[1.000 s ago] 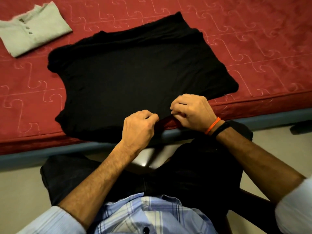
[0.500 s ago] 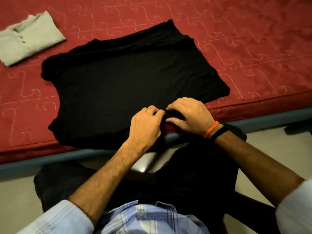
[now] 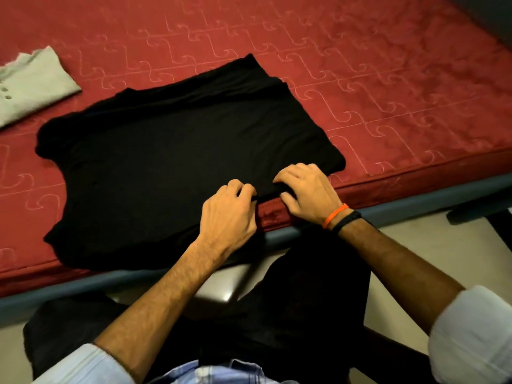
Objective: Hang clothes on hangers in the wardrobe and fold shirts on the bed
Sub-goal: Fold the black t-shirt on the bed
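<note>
Black shirt (image 3: pixel 180 162): my left hand (image 3: pixel 230 214) and right hand (image 3: pixel 307 195) pinch its near hem; uneven pulling risks skewed fold or sliding off bed (image 3: pixel 388 79).

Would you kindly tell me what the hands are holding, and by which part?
Both hands, left and right, pinch the black shirt by its near edge, at the bed's front edge.

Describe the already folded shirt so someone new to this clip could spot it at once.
Start at the red mattress and follow it to its far left edge. There lies the pale grey-green shirt, folded small, with buttons showing. The black shirt beside it is larger, spread flat, and gripped by both hands.
</note>
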`<state>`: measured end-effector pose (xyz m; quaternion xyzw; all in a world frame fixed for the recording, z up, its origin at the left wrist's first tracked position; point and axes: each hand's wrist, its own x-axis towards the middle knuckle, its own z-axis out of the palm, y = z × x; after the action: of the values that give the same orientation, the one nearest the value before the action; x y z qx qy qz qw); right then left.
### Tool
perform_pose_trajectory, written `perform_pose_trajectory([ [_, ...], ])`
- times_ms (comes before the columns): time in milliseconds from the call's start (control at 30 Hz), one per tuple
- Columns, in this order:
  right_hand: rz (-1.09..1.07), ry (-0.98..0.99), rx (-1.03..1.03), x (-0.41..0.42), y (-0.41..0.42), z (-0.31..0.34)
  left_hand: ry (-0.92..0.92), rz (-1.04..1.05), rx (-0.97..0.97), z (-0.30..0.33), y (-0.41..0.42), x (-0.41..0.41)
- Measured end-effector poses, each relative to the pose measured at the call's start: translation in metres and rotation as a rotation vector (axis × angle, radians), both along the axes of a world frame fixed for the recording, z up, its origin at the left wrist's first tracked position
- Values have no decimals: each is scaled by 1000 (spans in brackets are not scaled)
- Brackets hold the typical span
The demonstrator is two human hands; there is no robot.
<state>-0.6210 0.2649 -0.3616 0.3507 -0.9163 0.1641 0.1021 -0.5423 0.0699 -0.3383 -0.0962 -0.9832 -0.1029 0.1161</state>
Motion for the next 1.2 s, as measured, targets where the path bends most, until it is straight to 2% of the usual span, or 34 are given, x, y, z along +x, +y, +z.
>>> perform_pose_trajectory([
  [167, -200, 4, -4, -24, 33, -1, -63, 5, -6, -6, -2, 3],
  [433, -226, -58, -138, -39, 67, -2, -74, -31, -13, -10, -1, 8],
  [567, -233, -135, -269, -44, 75, 3, -119, 31, 12, -14, -11, 13],
  [667, -285, -227, -377, -51, 75, 10, -83, 72, 7, -15, -22, 16],
  [833, -408, -282, -519, -78, 60, 14, -56, 243, 166, -2, -33, 4],
  [1000, -475, -319, -499, -106, 40, 8, -101, 406, 310, 5, -48, -36],
  [1200, -530, -263, -421, -143, 19, 5, -174, 495, 314, 0, -71, -78],
])
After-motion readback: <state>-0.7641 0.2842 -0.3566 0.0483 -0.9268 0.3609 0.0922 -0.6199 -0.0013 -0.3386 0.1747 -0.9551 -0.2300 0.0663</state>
